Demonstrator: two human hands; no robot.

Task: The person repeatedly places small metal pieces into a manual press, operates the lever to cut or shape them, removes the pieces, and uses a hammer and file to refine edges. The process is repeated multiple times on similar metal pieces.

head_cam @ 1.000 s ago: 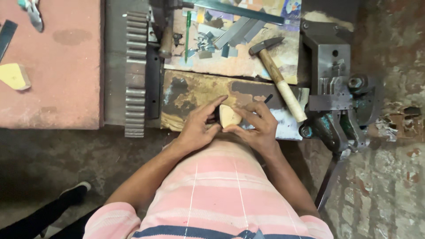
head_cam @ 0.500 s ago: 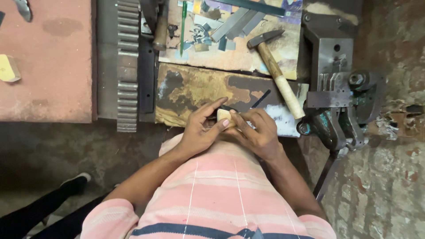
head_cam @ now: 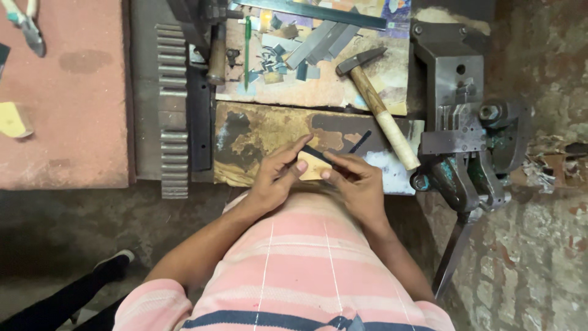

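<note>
Pale tan, the small flat piece (head_cam: pixel 313 165) sits pinched between both hands just above the near edge of the worn wooden board (head_cam: pixel 257 132), over the person's lap in a pink striped shirt (head_cam: pixel 306 263). The left hand (head_cam: pixel 275 178) closes thumb and fingers on the piece's left edge; the right hand (head_cam: pixel 355 181) grips its right edge with fingertips curled in, and a thin dark strip (head_cam: pixel 318 153) lies along the top of the piece under those fingers. Whether the strip is a tool or part of the piece cannot be told.

Just beyond the right hand, a hammer (head_cam: pixel 376 107) with a wooden handle lies slanted across the board and the paper-covered panel (head_cam: pixel 318 92) behind it. Small grey metal offcuts (head_cam: pixel 300 52) are scattered on that panel, beside a green pen (head_cam: pixel 248 49). To the right stands a heavy metal bench press (head_cam: pixel 465 135) with a long lever. To the left, a toothed metal rack (head_cam: pixel 173 110) runs upright beside a reddish table (head_cam: pixel 67 92), where pliers (head_cam: pixel 24 27) lie at the far corner.
</note>
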